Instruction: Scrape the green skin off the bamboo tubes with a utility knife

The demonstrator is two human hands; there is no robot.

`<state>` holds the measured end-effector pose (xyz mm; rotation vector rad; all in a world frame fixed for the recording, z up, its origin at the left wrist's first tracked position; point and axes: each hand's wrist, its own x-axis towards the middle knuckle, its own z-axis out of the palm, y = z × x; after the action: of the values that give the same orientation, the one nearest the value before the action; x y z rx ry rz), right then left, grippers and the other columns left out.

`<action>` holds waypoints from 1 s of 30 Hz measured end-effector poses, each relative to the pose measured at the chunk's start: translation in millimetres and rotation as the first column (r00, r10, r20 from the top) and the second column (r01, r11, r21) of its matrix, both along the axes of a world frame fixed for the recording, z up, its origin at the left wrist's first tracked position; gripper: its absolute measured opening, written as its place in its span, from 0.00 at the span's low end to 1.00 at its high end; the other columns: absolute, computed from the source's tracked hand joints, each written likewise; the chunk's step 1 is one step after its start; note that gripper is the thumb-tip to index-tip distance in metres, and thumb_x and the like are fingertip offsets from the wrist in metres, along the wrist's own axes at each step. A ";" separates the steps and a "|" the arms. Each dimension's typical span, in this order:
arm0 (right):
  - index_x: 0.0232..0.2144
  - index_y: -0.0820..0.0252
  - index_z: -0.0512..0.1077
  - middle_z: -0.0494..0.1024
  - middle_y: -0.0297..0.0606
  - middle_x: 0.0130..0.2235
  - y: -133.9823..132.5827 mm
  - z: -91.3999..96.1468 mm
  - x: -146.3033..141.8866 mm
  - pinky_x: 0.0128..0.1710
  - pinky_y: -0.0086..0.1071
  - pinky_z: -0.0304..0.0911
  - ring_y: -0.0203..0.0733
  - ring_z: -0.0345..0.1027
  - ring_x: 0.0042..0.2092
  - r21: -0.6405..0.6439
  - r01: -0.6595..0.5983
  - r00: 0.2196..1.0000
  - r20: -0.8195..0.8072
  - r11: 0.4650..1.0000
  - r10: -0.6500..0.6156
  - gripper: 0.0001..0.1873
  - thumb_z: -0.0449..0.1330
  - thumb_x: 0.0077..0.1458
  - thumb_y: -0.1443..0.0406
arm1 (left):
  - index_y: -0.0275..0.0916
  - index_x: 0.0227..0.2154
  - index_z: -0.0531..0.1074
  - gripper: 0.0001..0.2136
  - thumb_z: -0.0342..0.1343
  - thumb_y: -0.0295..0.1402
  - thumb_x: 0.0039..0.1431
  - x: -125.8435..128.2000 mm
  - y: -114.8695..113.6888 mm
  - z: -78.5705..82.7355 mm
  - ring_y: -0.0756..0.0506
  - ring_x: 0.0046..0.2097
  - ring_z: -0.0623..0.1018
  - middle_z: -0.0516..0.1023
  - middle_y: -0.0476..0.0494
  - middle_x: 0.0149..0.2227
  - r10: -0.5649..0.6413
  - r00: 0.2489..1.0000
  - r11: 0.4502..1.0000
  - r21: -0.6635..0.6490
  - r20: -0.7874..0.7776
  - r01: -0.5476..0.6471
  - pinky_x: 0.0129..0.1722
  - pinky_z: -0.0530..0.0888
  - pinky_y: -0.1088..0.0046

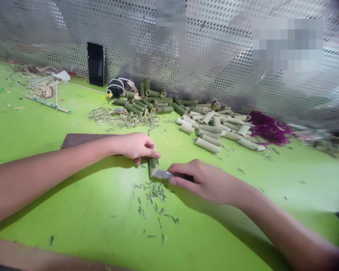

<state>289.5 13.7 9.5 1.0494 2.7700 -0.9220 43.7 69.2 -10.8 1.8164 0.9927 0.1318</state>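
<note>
My left hand (138, 146) is closed on the upper end of a short green bamboo tube (154, 163), which stands tilted over the green table. The lower part of this tube is pale where its green skin is off. In my right hand (199, 178) is a knife (183, 176), gripped by its dark handle. Its blade (162, 174) touches the pale lower part of the bamboo. Small green shavings (156, 192) lie scattered on the table just below the blade.
Beyond my hands lie green bamboo tubes (164, 109) and peeled pale ones (207, 145). Beside them are a shavings heap (121, 117) and purple strands (271, 128). A phone (96, 64) leans on the perforated metal wall (214, 49). A brown flat block (84, 140) lies behind my left forearm.
</note>
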 end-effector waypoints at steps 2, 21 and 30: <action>0.38 0.59 0.77 0.78 0.35 0.26 -2.4 -0.5 3.4 0.23 0.31 0.59 0.35 0.66 0.23 0.015 -0.015 1.000 -0.027 1.000 0.015 0.26 0.46 0.73 0.51 | 0.40 0.31 0.73 0.19 0.64 0.53 0.59 -0.8 -0.6 1.8 0.49 0.22 0.77 0.74 0.54 0.23 0.004 1.000 1.000 0.007 -0.013 -0.004 0.28 0.70 0.72; 0.41 0.59 0.76 0.79 0.36 0.25 -6.3 -16.1 -11.3 0.24 0.31 0.56 0.36 0.67 0.22 0.485 0.077 0.994 0.025 0.871 -0.102 0.22 0.44 0.74 0.57 | 0.41 0.33 0.73 0.20 0.60 0.55 0.62 -2.6 -1.0 -1.3 0.50 0.21 0.77 0.74 0.55 0.22 0.001 1.000 0.999 0.033 -0.015 0.000 0.28 0.69 0.74; 0.42 0.57 0.74 0.80 0.36 0.28 -12.2 -11.7 -18.3 0.25 0.33 0.55 0.38 0.68 0.23 0.462 0.110 0.988 0.045 0.880 -0.147 0.20 0.45 0.74 0.57 | 0.40 0.33 0.73 0.19 0.59 0.53 0.64 1.6 -2.6 -1.8 0.49 0.23 0.77 0.74 0.54 0.20 0.021 0.999 0.999 0.033 -0.031 -0.020 0.30 0.70 0.73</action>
<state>271.2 1.4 -2.2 1.3042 2.9499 -0.2107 45.3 66.7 -12.6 1.8429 1.0371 0.1333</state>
